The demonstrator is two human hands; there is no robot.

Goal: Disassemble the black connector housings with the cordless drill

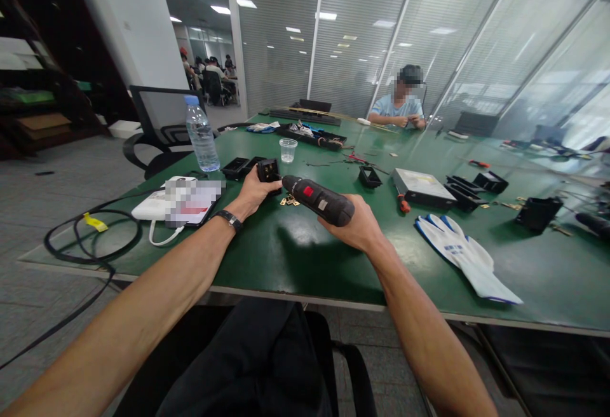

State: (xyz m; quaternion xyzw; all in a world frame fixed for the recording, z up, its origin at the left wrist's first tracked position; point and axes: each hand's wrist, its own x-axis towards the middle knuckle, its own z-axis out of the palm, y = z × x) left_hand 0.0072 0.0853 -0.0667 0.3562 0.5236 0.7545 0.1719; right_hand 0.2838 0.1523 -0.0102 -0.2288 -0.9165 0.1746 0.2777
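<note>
My left hand [254,193] grips a small black plastic box [268,170] that is tilted up on the table, with brass-coloured pieces showing inside it. In my right hand [355,223] is a black cordless drill [318,201] with a red mark on its body. Its nose points left at the box; whether the bit touches it I cannot tell. Just below the drill's nose lies a small pile of brass-coloured metal pieces [290,201]. More black plastic boxes [235,167] sit behind my left hand.
A water bottle [202,134] and a clear plastic cup [288,150] stand on the green table [267,258]. White gloves [464,255], a metal case [422,186] and a screwdriver [403,204] lie to the right. A looped black cable [93,255] hangs over the left edge. A person [400,109] sits across.
</note>
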